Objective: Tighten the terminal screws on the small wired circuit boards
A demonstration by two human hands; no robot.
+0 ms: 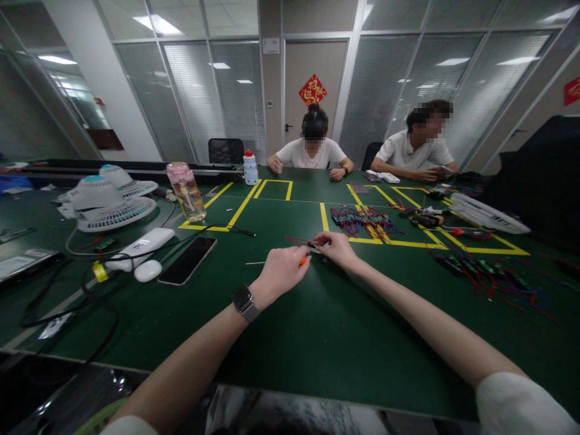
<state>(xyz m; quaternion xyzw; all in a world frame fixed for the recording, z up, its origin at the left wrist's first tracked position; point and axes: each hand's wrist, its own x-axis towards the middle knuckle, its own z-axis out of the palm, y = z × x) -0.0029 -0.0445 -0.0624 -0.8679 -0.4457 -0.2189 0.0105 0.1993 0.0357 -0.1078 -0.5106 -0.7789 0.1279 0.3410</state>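
Observation:
My left hand (284, 269), with a watch on its wrist, is closed around a screwdriver (303, 261) with an orange handle. Its thin metal shaft sticks out to the left, away from my other hand. Just to the right, my right hand (338, 249) pinches a small circuit board (312, 244) with red wires, close to the fingers of my left hand. Most of the board is hidden by the fingertips. Beyond my right hand lies a bunch of wired circuit boards (362, 220) with red and blue leads.
More wired boards (487, 272) lie at right, near a red-handled tool (466, 232) and a white keyboard (489, 213). On the left are a phone (188, 260), a power strip (145, 248), cables, a bottle (186, 192) and white fans (113, 205). Two people sit across the table.

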